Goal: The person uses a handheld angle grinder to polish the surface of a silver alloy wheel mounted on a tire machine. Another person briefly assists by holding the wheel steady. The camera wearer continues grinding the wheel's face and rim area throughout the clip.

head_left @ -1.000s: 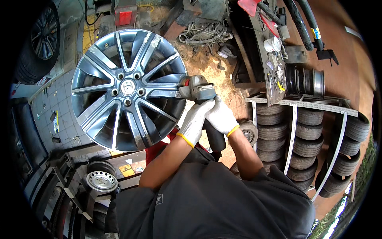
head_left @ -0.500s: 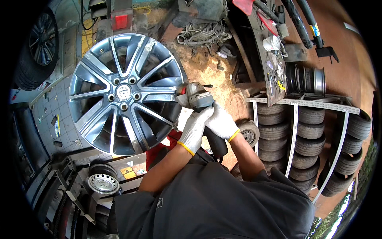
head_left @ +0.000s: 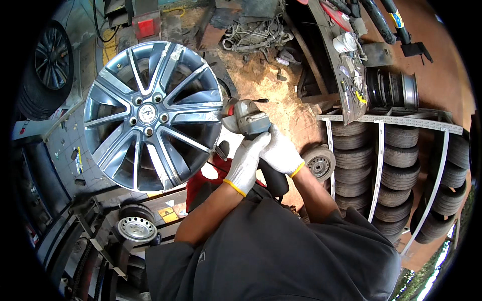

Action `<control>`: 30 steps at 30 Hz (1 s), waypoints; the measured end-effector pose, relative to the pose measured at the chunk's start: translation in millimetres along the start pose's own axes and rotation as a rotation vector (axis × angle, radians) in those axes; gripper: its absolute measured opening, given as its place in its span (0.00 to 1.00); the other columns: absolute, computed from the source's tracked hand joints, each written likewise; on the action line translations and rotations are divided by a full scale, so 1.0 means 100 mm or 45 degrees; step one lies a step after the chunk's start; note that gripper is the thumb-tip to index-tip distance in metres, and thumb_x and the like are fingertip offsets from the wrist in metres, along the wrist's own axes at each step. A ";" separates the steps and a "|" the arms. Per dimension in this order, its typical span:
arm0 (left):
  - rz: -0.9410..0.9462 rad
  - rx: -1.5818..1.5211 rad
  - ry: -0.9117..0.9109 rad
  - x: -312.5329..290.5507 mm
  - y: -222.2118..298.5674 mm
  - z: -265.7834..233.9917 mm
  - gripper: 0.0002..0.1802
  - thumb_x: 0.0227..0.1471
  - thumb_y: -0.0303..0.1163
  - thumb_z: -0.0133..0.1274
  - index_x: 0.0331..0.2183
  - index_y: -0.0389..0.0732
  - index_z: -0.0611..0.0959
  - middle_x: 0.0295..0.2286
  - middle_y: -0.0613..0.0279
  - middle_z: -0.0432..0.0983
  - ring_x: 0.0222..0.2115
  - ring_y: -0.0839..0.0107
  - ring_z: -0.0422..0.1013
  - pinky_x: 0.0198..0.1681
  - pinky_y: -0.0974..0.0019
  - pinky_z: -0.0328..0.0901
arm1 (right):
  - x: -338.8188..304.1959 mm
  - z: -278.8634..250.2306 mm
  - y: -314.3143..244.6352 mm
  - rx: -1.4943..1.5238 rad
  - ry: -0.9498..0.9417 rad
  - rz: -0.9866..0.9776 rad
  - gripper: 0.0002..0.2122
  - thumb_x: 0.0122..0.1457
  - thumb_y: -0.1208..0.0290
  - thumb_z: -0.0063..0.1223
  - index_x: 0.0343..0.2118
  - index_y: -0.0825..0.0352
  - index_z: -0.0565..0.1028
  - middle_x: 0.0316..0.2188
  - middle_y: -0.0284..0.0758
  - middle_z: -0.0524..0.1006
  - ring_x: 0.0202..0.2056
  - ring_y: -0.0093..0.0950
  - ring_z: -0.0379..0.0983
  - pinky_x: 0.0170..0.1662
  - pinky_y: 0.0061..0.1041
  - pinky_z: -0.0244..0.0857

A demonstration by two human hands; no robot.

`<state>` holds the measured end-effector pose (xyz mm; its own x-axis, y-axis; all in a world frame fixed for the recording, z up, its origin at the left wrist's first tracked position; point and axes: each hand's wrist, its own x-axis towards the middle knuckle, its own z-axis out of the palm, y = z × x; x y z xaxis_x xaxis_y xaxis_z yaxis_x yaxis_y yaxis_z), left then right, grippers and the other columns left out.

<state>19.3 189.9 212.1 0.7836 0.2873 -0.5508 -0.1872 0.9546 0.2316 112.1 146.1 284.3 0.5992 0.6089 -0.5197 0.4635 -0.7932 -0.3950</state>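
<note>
A large grey alloy wheel rim [head_left: 173,116] with bright machined spokes and no tyre faces up at the left of centre. Scuffed, pale patches show along its edge. At its right side is an angle grinder [head_left: 251,119] with a grey head, its front end touching or very close to the rim's edge; the exact contact is hidden. Both hands wear white knit gloves with yellow cuffs. My left hand [head_left: 246,163] is closed around the grinder's body, just behind the head. Beside it my right hand [head_left: 281,152] also grips the tool.
Stacked tyres [head_left: 399,173] fill a metal rack [head_left: 379,170] on the right. A small wheel [head_left: 319,164] lies nearer to me, and a steel wheel [head_left: 137,229] sits at lower left. A cluttered bench [head_left: 346,85] holds a white tub [head_left: 344,42]. A mounted tyre [head_left: 47,75] stands far left.
My view has shifted slightly, so the rim appears further left and the rack further right. Both hands keep their grip on the grinder at the rim's right side.
</note>
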 end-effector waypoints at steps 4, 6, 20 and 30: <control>0.025 0.006 0.010 0.05 -0.03 -0.05 0.18 0.56 0.35 0.58 0.46 0.37 0.80 0.39 0.64 0.78 0.40 0.76 0.73 0.43 0.71 0.67 | 0.07 0.08 0.13 0.018 0.069 -0.135 0.26 0.54 0.57 0.52 0.50 0.72 0.66 0.40 0.57 0.77 0.44 0.54 0.74 0.48 0.42 0.68; 0.075 -0.002 0.021 0.04 -0.04 -0.04 0.17 0.56 0.35 0.57 0.46 0.37 0.80 0.39 0.64 0.78 0.41 0.76 0.73 0.44 0.71 0.67 | 0.12 0.13 0.18 0.050 0.067 -0.213 0.26 0.54 0.58 0.52 0.49 0.73 0.67 0.38 0.58 0.77 0.43 0.54 0.75 0.48 0.42 0.69; 0.133 -0.087 0.063 0.16 -0.07 0.00 0.18 0.55 0.37 0.59 0.46 0.40 0.80 0.39 0.65 0.79 0.39 0.74 0.75 0.42 0.68 0.69 | 0.37 0.08 0.23 -0.003 -0.033 -0.297 0.24 0.54 0.59 0.51 0.45 0.76 0.65 0.33 0.59 0.78 0.39 0.54 0.76 0.43 0.46 0.70; 0.194 0.009 0.080 0.01 -0.18 0.14 0.18 0.56 0.36 0.57 0.45 0.37 0.80 0.38 0.64 0.79 0.38 0.75 0.75 0.44 0.70 0.68 | 0.23 -0.02 0.31 0.018 -0.106 -0.227 0.24 0.53 0.62 0.52 0.46 0.76 0.64 0.36 0.60 0.77 0.42 0.56 0.75 0.46 0.46 0.68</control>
<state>31.1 172.2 218.6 0.7077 0.4330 -0.5583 -0.2967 0.8993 0.3214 141.3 135.1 261.5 0.4525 0.7377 -0.5011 0.5479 -0.6733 -0.4964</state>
